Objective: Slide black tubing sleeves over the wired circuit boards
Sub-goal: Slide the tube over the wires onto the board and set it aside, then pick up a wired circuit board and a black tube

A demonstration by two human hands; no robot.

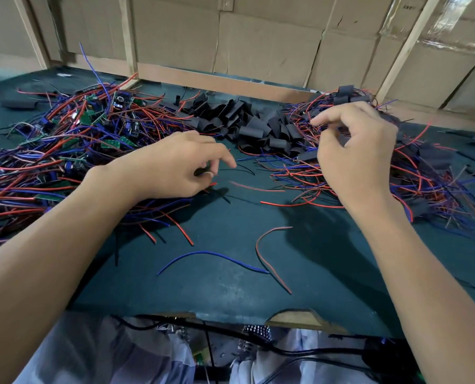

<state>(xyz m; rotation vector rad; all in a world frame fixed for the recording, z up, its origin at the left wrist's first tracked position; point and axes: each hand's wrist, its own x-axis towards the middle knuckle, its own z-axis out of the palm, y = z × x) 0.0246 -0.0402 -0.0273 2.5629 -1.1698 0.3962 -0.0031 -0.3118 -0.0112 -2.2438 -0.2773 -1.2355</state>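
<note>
left hand [172, 167] fingers pinch a black sleeve [201, 171]; right hand [355, 151] fingers curled, contents unclear.

On the table [230, 286], a heap of bare wired circuit boards [73, 134] lies at the far left, a pile of tubing sleeves [247, 120] sits far centre, and a heap of sleeved boards with their wires [413, 167] spreads at the right. The left hand [175, 167] rests at the near right edge of the left heap, and the right hand [355, 151] hangs over the left part of the right heap, with loose wires [217, 256] lying on the table nearer than both. Cardboard boxes [258, 45] stand behind the table's far edge.
</note>
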